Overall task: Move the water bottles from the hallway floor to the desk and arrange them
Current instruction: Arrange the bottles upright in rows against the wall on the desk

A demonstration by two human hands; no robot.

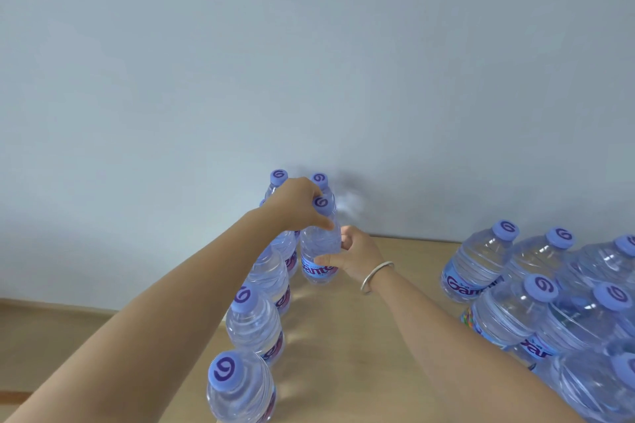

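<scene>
A clear water bottle [320, 247] with a purple cap stands upright on the wooden desk [360, 336] near the wall. My left hand [297, 201] grips its neck from above. My right hand [355, 254] holds its body at the label, thumb in front. Just behind it stand two more bottles [278, 178]. A row of capped bottles [254, 319] runs from there along the desk's left side toward me. A cluster of several bottles [549, 302] stands on the right side of the desk.
A plain pale wall [309, 62] rises directly behind the desk. The desk's left edge runs beside the bottle row, with a wooden floor [51, 336] below it. A silver bangle [376, 276] circles my right wrist. Something colourful [468, 317] peeks out under the right cluster.
</scene>
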